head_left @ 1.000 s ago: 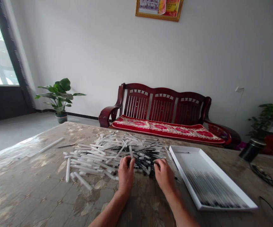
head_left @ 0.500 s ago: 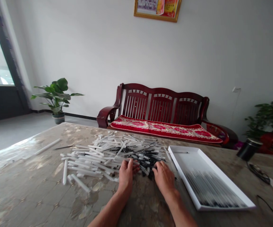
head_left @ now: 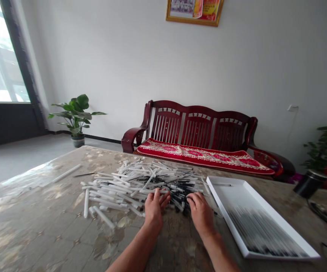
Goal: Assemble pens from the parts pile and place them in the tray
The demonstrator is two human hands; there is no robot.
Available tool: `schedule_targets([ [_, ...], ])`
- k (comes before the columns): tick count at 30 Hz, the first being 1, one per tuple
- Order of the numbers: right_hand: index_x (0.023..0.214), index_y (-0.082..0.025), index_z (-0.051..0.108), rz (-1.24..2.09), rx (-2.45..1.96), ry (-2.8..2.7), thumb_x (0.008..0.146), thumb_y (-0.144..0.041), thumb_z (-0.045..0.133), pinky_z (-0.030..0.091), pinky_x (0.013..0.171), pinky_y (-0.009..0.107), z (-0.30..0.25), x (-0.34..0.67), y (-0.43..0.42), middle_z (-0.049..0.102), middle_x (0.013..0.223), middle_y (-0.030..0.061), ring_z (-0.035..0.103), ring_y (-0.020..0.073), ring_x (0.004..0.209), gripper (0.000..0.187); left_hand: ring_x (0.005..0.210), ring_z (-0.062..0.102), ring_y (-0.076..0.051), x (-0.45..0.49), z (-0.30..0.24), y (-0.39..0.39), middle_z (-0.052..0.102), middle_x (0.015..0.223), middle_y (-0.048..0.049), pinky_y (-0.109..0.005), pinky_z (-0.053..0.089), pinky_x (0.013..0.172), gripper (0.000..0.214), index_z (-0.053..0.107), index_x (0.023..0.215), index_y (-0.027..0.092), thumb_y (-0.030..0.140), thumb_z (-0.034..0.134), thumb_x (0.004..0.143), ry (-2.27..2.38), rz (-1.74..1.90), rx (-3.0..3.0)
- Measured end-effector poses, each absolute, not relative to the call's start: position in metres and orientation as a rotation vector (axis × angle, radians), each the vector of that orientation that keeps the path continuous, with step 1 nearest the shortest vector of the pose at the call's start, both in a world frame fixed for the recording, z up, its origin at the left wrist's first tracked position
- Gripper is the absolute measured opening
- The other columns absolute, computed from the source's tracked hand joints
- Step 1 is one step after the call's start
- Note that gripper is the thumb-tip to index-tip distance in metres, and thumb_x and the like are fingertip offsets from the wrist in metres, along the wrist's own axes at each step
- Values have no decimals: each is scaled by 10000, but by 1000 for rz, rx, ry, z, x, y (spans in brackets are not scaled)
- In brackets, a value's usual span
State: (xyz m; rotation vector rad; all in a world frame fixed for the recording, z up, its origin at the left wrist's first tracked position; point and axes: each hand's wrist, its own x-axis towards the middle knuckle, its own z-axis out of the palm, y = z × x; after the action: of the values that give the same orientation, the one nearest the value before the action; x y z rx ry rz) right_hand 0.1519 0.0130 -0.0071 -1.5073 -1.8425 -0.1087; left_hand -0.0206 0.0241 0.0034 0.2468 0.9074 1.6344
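Note:
A loose heap of slim white tubes (head_left: pixel 109 192) lies on the table, with black pen-like sticks (head_left: pixel 177 192) mixed in on its right side. At the heap's near edge, my left hand (head_left: pixel 154 209) is closed, thumb uppermost, on a white tube (head_left: pixel 146 191) that points left. My right hand (head_left: pixel 201 211) is beside the black sticks, thumb and fingertips pinched together. Something small and dark shows at those fingertips, too blurred to name. To the right stands a shallow white tray (head_left: pixel 228 215) holding a row of thin grey sticks with dark ends (head_left: pixel 268 230).
The patterned table (head_left: pixel 53 226) carries a single white tube (head_left: pixel 67 172) and a thin dark stick (head_left: pixel 83 174) at left. A black canister (head_left: pixel 310 184) and a cable (head_left: pixel 323 215) are at right. Behind the table stands a wooden bench (head_left: pixel 197 128).
The view has turned slightly left, so everything sits further right in the picture. Both hands stay at the heap, the right one a little further from the left.

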Motion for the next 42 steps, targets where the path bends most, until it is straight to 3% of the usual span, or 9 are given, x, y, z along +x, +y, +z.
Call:
schedule_targets([
  [6,908,-224,673,-161,-1443,-1844,976,-252,438,444,808,285,-7,155,13,680,900,53,626,186,869,246,694,738,-157,-22,9,21,703,823,-56,-311,616,716,118,523,836,176,241,584,913,864,1660,176],
  [17,899,-226,672,-303,-1345,-1795,977,-248,450,453,761,293,-11,156,15,669,847,42,619,186,804,236,710,746,-165,-21,17,19,692,795,-40,-281,615,677,131,504,836,178,232,600,906,859,1660,198],
  [27,872,-228,698,-332,-1306,-1780,957,-250,501,490,741,292,-7,143,10,626,877,54,605,187,815,215,669,732,-198,-8,2,13,737,791,-40,-329,599,669,466,562,866,179,481,815,617,851,1570,508],
  [33,1110,-224,656,-102,-1141,-1759,941,-127,429,533,825,286,-11,125,5,667,975,66,652,175,919,299,648,721,-186,0,-3,7,717,709,-13,-297,588,649,503,591,851,165,451,866,543,824,1485,529],
  [36,1241,-235,595,14,-1066,-1832,940,-105,375,538,870,292,-6,124,2,676,1083,78,658,169,986,395,614,705,-158,-1,-2,5,709,691,-12,-264,582,625,439,597,833,159,388,872,578,789,1475,518],
  [38,1230,-227,606,56,-1120,-1809,927,-113,376,536,880,309,-1,131,3,676,1118,88,657,180,1003,397,635,710,-152,-2,0,6,713,711,-25,-260,588,640,341,593,822,156,322,842,658,785,1479,447],
  [42,926,-217,717,196,-1365,-1803,847,-138,485,523,807,305,11,156,11,714,924,61,667,198,889,257,662,720,-138,-6,7,7,708,725,-41,-250,597,647,108,570,823,154,153,676,842,786,1491,269],
])
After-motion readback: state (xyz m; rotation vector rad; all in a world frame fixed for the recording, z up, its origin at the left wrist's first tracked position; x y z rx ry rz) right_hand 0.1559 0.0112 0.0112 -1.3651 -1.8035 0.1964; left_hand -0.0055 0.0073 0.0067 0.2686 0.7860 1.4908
